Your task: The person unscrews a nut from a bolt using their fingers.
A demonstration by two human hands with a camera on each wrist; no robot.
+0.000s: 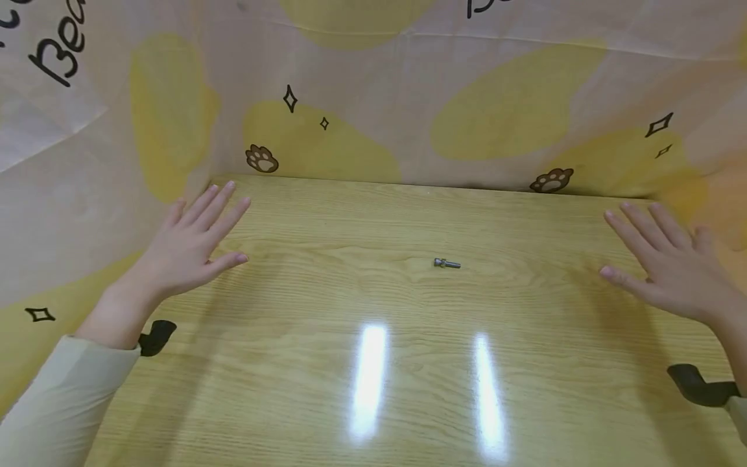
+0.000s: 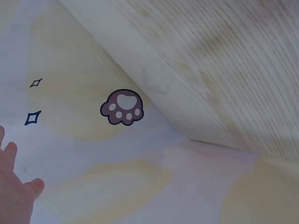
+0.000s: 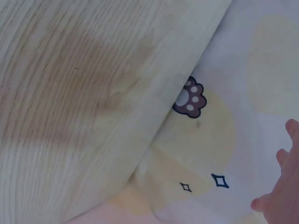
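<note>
A small metal bolt point(image 1: 447, 263) with what looks like a nut near its head lies on its side on the wooden table point(image 1: 327, 292), a little right of the middle. Far to its left, my left hand point(image 1: 195, 246) hovers over the table with fingers spread and nothing in it. My right hand point(image 1: 671, 266) is held the same way on the far right, palm down, fingers apart. Both hands are well away from the bolt. Only part of the left hand point(image 2: 16, 186) shows in the left wrist view, and part of the right hand point(image 3: 282, 186) in the right wrist view.
A cloth point(image 1: 350, 84) with yellow patches and paw prints hangs behind the table and along both sides. Two bright light reflections lie on the near tabletop. A dark strap piece point(image 1: 157, 337) shows by the left wrist, another point(image 1: 703, 386) by the right.
</note>
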